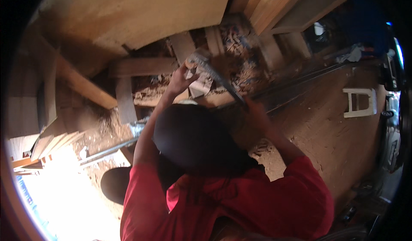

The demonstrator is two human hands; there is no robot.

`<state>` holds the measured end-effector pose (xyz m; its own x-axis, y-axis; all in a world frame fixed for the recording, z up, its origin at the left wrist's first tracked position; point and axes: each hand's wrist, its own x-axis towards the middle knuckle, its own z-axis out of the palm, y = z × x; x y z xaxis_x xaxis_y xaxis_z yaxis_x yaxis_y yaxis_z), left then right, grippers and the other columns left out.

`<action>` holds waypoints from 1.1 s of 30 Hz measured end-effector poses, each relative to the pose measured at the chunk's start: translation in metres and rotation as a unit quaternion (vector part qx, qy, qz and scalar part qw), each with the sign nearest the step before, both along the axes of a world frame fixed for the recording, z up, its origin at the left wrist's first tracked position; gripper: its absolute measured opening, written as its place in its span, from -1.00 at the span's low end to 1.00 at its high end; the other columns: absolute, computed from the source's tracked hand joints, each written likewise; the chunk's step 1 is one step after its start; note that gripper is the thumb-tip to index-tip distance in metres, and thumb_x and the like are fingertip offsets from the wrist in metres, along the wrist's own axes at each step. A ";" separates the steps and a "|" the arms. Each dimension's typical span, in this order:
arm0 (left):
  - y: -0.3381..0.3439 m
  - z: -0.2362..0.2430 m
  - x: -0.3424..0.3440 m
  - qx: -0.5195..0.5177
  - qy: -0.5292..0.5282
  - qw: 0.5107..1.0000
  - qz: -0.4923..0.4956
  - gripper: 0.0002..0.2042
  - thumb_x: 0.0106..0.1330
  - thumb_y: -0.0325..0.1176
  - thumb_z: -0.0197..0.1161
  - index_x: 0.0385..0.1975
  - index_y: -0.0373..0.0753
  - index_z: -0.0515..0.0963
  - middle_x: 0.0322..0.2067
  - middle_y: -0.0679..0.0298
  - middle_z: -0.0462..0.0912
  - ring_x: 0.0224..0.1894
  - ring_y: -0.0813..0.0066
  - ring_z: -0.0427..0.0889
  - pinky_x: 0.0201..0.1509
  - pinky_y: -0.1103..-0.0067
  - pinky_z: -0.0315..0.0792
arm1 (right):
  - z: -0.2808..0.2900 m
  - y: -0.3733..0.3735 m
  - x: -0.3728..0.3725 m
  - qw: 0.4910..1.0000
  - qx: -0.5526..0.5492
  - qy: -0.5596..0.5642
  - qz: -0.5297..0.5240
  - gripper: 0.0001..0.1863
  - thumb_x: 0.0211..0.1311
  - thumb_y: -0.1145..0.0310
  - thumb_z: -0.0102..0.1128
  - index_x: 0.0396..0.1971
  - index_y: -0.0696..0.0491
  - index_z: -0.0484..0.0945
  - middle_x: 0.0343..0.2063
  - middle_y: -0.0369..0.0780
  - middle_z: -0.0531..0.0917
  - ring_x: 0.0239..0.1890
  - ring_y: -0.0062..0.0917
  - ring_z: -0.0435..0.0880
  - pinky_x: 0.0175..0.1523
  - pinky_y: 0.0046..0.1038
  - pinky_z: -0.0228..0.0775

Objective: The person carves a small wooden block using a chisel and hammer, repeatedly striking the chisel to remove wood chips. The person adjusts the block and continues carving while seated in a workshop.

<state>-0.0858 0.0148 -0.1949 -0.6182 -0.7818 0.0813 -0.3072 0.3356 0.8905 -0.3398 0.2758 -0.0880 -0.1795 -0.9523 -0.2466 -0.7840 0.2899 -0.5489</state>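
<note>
My right hand [256, 113] grips the dark handle of a hammer [223, 83]. The hammer's head is up by the fingers of my left hand [180, 81], over the wood on the ground. Those left fingers are curled; whatever they pinch, if anything, is too small and blurred to make out. Just beside the left hand lies a pale piece of wood [201, 86]. My dark-clothed knee [193, 134] is raised between my two arms.
Planks [146, 67] and wood scraps lie ahead of me, with shavings among them. A large board [137, 9] leans at the far left, stacked timber [279, 5] at the far right. On the brown ground to the right sits a pale wooden frame [348, 101]; vehicles stand beyond it.
</note>
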 end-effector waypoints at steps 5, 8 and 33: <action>0.002 0.072 0.045 0.001 -0.040 0.996 0.076 -0.50 0.29 -0.41 0.47 0.26 -0.22 0.58 0.02 0.10 0.76 0.13 0.33 0.73 0.17 0.39 0.59 | -0.006 0.010 0.028 0.991 -0.055 -0.095 -0.070 -0.60 0.36 0.34 0.29 0.17 0.03 0.51 -0.28 0.12 0.73 -0.17 0.19 0.71 -0.10 0.09 0.55; 0.032 0.179 0.077 -0.060 0.036 0.969 0.236 -0.73 0.38 -0.42 0.36 0.03 -0.32 0.66 -0.11 0.12 0.76 -0.05 0.38 0.76 0.05 0.46 0.58 | -0.037 0.019 0.030 0.987 -0.034 -0.072 -0.142 -0.61 0.36 0.34 0.30 0.14 0.06 0.51 -0.21 0.14 0.73 -0.09 0.20 0.70 -0.02 0.09 0.53; 0.223 0.437 0.083 -0.438 0.263 0.860 0.016 -0.89 0.31 -0.25 0.31 -0.41 -0.07 0.55 -0.36 0.31 0.63 -0.28 0.09 0.66 -0.11 0.20 0.54 | -0.255 0.060 -0.040 0.918 0.070 -0.169 -0.351 -0.64 0.35 0.07 0.27 -0.20 0.10 0.59 -0.48 -0.17 0.61 -0.43 -0.36 0.65 -0.29 -0.21 0.49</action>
<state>-0.0026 0.2381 0.2424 -0.2959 -0.2945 0.9087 0.0388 0.9468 0.3195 -0.3802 0.3355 -0.3428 -0.6273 -0.5859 -0.5130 -0.1682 0.7452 -0.6453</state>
